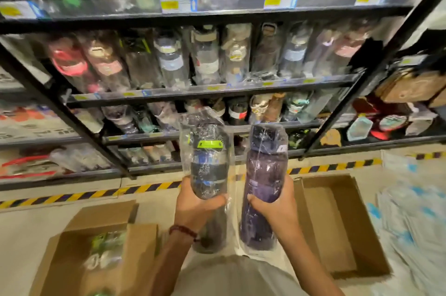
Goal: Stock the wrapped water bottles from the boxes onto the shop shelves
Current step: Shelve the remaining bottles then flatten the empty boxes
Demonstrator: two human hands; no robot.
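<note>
Two grips (200, 204) (272, 206) clutching wrapped bottles (208, 163) (264, 175), boxes (101, 254) (337, 221) below, packed shelves (212, 93) ahead

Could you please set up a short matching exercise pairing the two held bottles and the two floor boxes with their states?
Things:
1. green-lidded bottle
2. purple bottle
3. left cardboard box
4. right cardboard box

States:
A. holds wrapped goods
B. in the right hand
C. shows only bare cardboard inside
D. in the left hand

Pairs: 1-D, 2-B, 3-A, 4-C
</note>
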